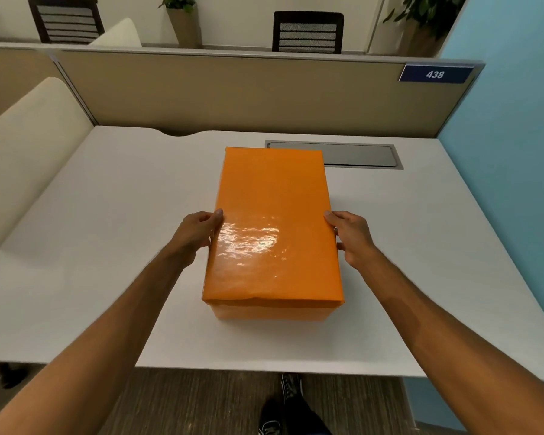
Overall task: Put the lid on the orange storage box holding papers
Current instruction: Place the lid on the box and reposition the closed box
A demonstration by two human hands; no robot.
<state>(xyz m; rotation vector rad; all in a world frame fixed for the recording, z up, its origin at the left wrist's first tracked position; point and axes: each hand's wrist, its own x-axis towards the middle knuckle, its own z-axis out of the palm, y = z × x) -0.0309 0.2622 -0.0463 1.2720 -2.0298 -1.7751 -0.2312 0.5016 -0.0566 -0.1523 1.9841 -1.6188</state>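
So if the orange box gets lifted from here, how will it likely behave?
The glossy wrap on the lid may be slippery. The left hand and right hand grip only the lid's sides, so it might lift off alone. The box sits flat; tipping seems unlikely.

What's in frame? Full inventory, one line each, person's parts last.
glossy orange box lid: 1, orange, seated on the box, mid-desk
orange storage box: 1, orange, only the near wall shows under the lid
white desk: 1, white, fills mid-frame
grey metal cable hatch: 1, grey, set in the desk behind the box
beige partition panel: 1, beige, along the far desk edge
blue number plate 438: 1, blue, partition's top right
dark slatted chairs: 2, dark, beyond the partition
potted plants: 2, green, by the far wall
black sneakers: 2, black, on the floor under the desk
left hand: 1, on the lid's left edge
right hand: 1, on the lid's right edge
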